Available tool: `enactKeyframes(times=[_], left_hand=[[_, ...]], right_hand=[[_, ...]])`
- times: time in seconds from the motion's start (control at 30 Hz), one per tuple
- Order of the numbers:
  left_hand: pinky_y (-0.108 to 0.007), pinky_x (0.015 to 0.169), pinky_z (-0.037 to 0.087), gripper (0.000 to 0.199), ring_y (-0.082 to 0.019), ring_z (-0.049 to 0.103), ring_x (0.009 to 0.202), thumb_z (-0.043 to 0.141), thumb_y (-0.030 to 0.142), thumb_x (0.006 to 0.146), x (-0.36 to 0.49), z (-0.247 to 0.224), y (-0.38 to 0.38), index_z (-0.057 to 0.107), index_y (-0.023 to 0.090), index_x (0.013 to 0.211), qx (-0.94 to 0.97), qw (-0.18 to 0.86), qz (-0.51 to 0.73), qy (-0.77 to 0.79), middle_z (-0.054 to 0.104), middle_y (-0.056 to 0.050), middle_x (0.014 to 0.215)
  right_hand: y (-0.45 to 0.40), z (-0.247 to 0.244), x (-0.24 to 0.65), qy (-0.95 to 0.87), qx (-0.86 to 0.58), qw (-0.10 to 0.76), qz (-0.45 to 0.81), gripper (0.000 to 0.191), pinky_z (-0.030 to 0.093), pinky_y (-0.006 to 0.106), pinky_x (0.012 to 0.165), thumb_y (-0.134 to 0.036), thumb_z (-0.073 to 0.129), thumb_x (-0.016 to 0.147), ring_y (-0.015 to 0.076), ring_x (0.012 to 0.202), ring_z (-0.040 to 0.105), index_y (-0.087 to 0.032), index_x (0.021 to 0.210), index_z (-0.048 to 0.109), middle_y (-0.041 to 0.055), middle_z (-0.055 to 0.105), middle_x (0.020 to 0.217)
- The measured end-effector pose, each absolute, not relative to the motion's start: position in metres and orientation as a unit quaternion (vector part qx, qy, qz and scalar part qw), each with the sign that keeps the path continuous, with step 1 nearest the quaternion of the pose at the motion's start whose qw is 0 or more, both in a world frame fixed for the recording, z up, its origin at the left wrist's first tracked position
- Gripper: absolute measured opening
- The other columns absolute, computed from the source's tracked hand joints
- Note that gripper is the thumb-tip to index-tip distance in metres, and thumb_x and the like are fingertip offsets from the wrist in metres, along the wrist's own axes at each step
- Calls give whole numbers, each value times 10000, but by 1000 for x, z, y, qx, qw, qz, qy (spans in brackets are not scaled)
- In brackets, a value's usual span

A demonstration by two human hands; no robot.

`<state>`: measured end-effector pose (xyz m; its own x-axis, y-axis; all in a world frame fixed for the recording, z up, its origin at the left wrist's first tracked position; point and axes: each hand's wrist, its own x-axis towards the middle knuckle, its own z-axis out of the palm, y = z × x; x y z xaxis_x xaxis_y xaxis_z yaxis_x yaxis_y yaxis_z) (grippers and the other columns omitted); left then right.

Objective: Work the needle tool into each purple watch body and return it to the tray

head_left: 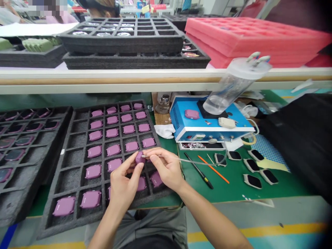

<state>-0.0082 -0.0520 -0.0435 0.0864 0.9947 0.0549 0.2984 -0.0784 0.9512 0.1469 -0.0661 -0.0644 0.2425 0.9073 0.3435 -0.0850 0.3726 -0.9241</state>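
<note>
My left hand (123, 182) pinches a small purple watch case (140, 158) between thumb and fingers, tilted up above the foam tray. My right hand (166, 169) is closed around a thin dispensing needle, its tip touching or very close to the case. A thin clear tube (189, 161) trails from that hand to the right. Below both hands lies a black foam tray (67, 174) with many purple watch cases (93, 151) set in its compartments; my hands hide some of them.
A blue control box (181, 116) stands behind on the right, with a clear cylinder (223, 93) and a purple case on top. Near it lie a black pen (199, 172), an orange stick (214, 169) and several pale watches (252, 181). A second tray (20, 193) lies left. Foam trays fill the shelf (103, 81).
</note>
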Motion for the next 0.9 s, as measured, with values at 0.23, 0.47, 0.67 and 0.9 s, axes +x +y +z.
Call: enactKeyframes(times=[0.23, 0.47, 0.67, 0.9], left_hand=[[-363, 847, 677, 489, -263, 813, 913, 750, 394, 842, -10, -43, -51, 763, 147, 1264, 616, 417, 400, 536, 826, -96, 1114], [-375, 887, 672, 478, -269, 811, 959, 755, 392, 847, -10, -43, -50, 762, 156, 1262, 621, 411, 398, 535, 819, -91, 1145], [-382, 902, 669, 476, -271, 810, 968, 752, 387, 845, -10, -42, -50, 763, 155, 1260, 621, 412, 398, 535, 818, -92, 1149], [-369, 884, 672, 472, -266, 813, 952, 747, 398, 846, -10, -41, -50, 768, 151, 1248, 625, 406, 398, 534, 819, -94, 1144]], right_hand=[[-65, -64, 147, -493, -412, 671, 371, 161, 643, 295, 851, -325, 650, 986, 181, 957, 778, -233, 956, 779, 63, 816, 1017], [-64, -63, 146, -492, -420, 665, 373, 190, 652, 314, 843, -369, 646, 984, 192, 945, 781, -233, 943, 773, 71, 817, 1016], [-64, -62, 147, -496, -414, 666, 373, 176, 644, 300, 843, -343, 642, 988, 189, 954, 780, -232, 953, 774, 69, 816, 1021], [-64, -62, 148, -498, -413, 666, 371, 163, 641, 290, 837, -320, 642, 988, 182, 945, 781, -232, 959, 776, 64, 817, 1019]])
